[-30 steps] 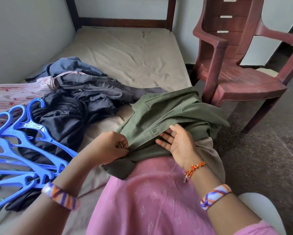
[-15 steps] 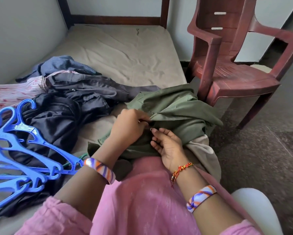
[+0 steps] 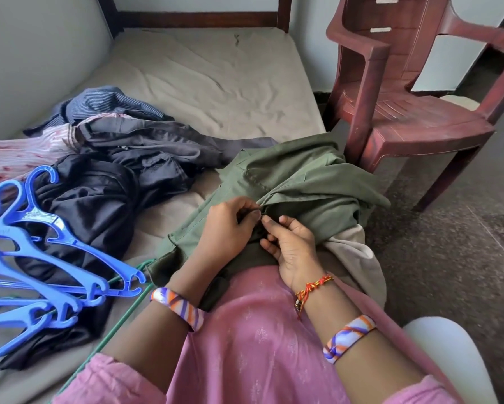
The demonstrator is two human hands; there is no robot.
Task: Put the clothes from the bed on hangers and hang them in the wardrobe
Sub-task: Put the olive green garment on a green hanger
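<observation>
An olive green shirt point(image 3: 300, 182) lies crumpled over the bed's near edge and my lap. My left hand point(image 3: 227, 228) pinches its front edge, and my right hand point(image 3: 291, 246) pinches the fabric just beside it, fingertips almost touching. A heap of dark clothes point(image 3: 114, 182) sits to the left on the bed point(image 3: 204, 83), with a blue striped garment point(image 3: 105, 103) and a pink patterned one point(image 3: 15, 153) behind. Several blue plastic hangers point(image 3: 41, 258) lie stacked at the far left, partly over the dark clothes. No wardrobe is in view.
A maroon plastic chair point(image 3: 414, 112) stands close against the bed's right side. A thin green cord point(image 3: 122, 310) runs across the mattress under the hangers. A white rounded object point(image 3: 446, 357) shows at lower right. The dark floor point(image 3: 454, 252) lies to the right.
My left hand has moved up and right along the green shirt to meet my right hand. My right hand has curled from lying flat to pinching the fabric.
</observation>
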